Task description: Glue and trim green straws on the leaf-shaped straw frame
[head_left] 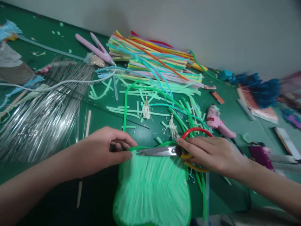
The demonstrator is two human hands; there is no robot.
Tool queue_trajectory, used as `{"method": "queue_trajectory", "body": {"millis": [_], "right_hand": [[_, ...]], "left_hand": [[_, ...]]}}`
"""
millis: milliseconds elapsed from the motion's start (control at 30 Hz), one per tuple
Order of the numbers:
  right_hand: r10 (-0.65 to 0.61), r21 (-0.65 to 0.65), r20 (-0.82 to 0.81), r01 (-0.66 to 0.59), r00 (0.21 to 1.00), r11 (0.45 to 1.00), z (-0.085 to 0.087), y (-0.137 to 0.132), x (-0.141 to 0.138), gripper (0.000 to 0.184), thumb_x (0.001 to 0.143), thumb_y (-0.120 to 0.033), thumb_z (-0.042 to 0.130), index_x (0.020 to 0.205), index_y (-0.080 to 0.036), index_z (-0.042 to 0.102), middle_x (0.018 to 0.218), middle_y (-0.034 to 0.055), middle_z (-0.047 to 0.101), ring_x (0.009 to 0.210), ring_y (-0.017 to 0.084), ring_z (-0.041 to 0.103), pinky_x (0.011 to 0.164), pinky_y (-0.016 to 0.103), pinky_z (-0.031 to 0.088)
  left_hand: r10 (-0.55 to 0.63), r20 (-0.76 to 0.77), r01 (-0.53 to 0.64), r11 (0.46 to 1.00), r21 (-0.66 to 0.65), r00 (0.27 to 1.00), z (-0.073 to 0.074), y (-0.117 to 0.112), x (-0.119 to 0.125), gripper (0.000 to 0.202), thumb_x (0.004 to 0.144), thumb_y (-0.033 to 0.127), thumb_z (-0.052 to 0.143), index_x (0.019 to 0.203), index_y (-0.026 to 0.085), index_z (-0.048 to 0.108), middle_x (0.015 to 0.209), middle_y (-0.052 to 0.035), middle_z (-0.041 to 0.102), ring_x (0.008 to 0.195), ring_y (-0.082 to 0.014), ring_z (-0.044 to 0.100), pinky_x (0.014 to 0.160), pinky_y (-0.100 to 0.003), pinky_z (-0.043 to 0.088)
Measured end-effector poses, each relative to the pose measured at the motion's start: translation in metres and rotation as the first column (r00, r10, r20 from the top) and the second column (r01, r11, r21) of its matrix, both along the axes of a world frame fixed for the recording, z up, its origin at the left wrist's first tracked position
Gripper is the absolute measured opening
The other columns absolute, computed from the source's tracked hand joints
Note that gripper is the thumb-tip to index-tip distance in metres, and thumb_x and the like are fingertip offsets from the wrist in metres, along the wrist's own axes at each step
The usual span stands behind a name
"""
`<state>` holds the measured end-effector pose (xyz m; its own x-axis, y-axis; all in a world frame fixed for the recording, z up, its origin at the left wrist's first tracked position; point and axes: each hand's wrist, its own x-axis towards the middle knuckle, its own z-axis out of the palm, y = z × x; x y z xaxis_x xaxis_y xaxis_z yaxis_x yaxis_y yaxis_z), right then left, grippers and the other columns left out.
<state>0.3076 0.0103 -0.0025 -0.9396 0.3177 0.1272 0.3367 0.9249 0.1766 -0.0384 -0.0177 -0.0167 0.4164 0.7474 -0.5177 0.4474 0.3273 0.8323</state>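
Note:
A green bag-shaped piece made of pipe cleaners lies in front of me, edged in darker green. My left hand pinches its upper left corner between thumb and fingers. In my right hand is a pair of scissors with one red and one yellow handle loop. The blades lie nearly closed along the top edge of the green piece, their tips close to my left thumb. A long green pipe cleaner rises from near the left corner and bends over to the right.
Bundles of coloured pipe cleaners lie at the back, near a pink flat iron. Two cream tassels rest among green offcuts. A pink glue gun is at the right, clear shiny strips at the left.

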Motion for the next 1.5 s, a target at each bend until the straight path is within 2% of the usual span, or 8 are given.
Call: {"method": "queue_trajectory", "body": {"millis": [267, 633, 767, 867, 1000, 1267, 1367, 1500], "right_hand": [[-0.016, -0.019, 0.011, 0.016, 1.000, 1.000, 0.002, -0.002, 0.002, 0.031, 0.103, -0.015, 0.045, 0.132, -0.011, 0.055, 0.091, 0.0062, 0.074, 0.075, 0.019, 0.066, 0.056, 0.032, 0.047], [-0.027, -0.018, 0.024, 0.028, 0.999, 0.999, 0.003, -0.008, -0.001, 0.047, 0.100, -0.011, 0.049, 0.146, -0.011, 0.045, 0.091, 0.0064, 0.073, 0.077, 0.021, 0.066, 0.059, 0.034, 0.048], [-0.047, -0.037, 0.026, 0.048, 0.999, 0.998, 0.005, -0.007, 0.005, 0.039, 0.100, -0.013, 0.050, 0.139, -0.012, 0.053, 0.090, 0.0051, 0.072, 0.075, 0.019, 0.066, 0.061, 0.031, 0.047], [-0.093, -0.025, 0.005, 0.093, 0.996, 0.995, 0.004, -0.005, 0.017, 0.031, 0.104, -0.021, 0.047, 0.133, -0.015, 0.056, 0.091, 0.0050, 0.073, 0.076, 0.018, 0.068, 0.061, 0.029, 0.048], [-0.150, 0.019, 0.015, 0.150, 0.989, 0.989, 0.003, -0.003, 0.028, 0.027, 0.104, -0.023, 0.046, 0.127, -0.016, 0.058, 0.093, 0.0056, 0.074, 0.071, 0.017, 0.067, 0.060, 0.029, 0.049], [-0.116, 0.037, 0.016, 0.115, 0.993, 0.993, 0.005, -0.004, 0.020, 0.027, 0.107, -0.023, 0.038, 0.122, -0.012, 0.058, 0.086, 0.0036, 0.073, 0.070, 0.015, 0.068, 0.057, 0.027, 0.046], [-0.105, 0.044, 0.009, 0.105, 0.994, 0.994, 0.005, -0.003, 0.019, 0.028, 0.108, -0.024, 0.037, 0.120, -0.012, 0.058, 0.085, 0.0036, 0.072, 0.069, 0.015, 0.067, 0.056, 0.027, 0.046], [-0.098, 0.042, 0.014, 0.097, 0.995, 0.994, 0.004, -0.003, 0.019, 0.029, 0.108, -0.025, 0.036, 0.120, -0.012, 0.059, 0.083, 0.0033, 0.072, 0.068, 0.015, 0.066, 0.056, 0.027, 0.046]], "left_hand": [[0.000, 0.004, 0.000, 1.000, -0.023, 1.000, -0.003, -0.002, -0.003, 0.035, 0.076, 0.052, 0.075, 0.102, 0.028, 0.076, 0.076, 0.0021, 0.064, 0.071, -0.0128, 0.057, 0.063, -0.021, 0.045], [-0.020, 0.006, 0.020, 0.999, 0.031, 1.000, -0.005, -0.001, -0.003, 0.034, 0.077, 0.049, 0.073, 0.101, 0.026, 0.076, 0.072, 0.0029, 0.061, 0.066, -0.0121, 0.053, 0.057, -0.021, 0.041], [-0.020, -0.068, 0.030, 0.988, 0.150, 0.997, -0.002, -0.005, 0.001, 0.025, 0.079, 0.044, 0.070, 0.095, 0.024, 0.074, 0.066, 0.0046, 0.057, 0.060, -0.0112, 0.051, 0.053, -0.021, 0.039], [-0.012, -0.116, 0.045, 0.958, 0.283, 0.993, -0.001, -0.010, 0.008, 0.015, 0.083, 0.038, 0.066, 0.084, 0.024, 0.070, 0.059, 0.0074, 0.050, 0.053, -0.0093, 0.043, 0.048, -0.020, 0.032], [-0.019, -0.189, 0.096, 0.908, 0.408, 0.982, -0.001, -0.014, 0.014, 0.017, 0.088, 0.038, 0.063, 0.079, 0.023, 0.066, 0.057, 0.0081, 0.047, 0.052, -0.0093, 0.040, 0.049, -0.022, 0.029], [-0.017, -0.234, 0.142, 0.837, 0.528, 0.972, -0.007, -0.016, 0.016, 0.019, 0.093, 0.034, 0.060, 0.079, 0.023, 0.067, 0.059, 0.0078, 0.050, 0.051, -0.0087, 0.041, 0.050, -0.023, 0.030], [-0.017, -0.196, 0.111, 0.869, 0.482, 0.981, -0.006, -0.016, 0.014, 0.021, 0.092, 0.037, 0.061, 0.079, 0.023, 0.069, 0.058, 0.0078, 0.052, 0.051, -0.0085, 0.042, 0.049, -0.022, 0.030], [-0.045, -0.112, 0.079, 0.945, 0.317, 0.993, -0.004, -0.011, 0.007, 0.022, 0.089, 0.044, 0.063, 0.082, 0.024, 0.072, 0.058, 0.0070, 0.057, 0.052, -0.0087, 0.047, 0.047, -0.020, 0.033]]}}
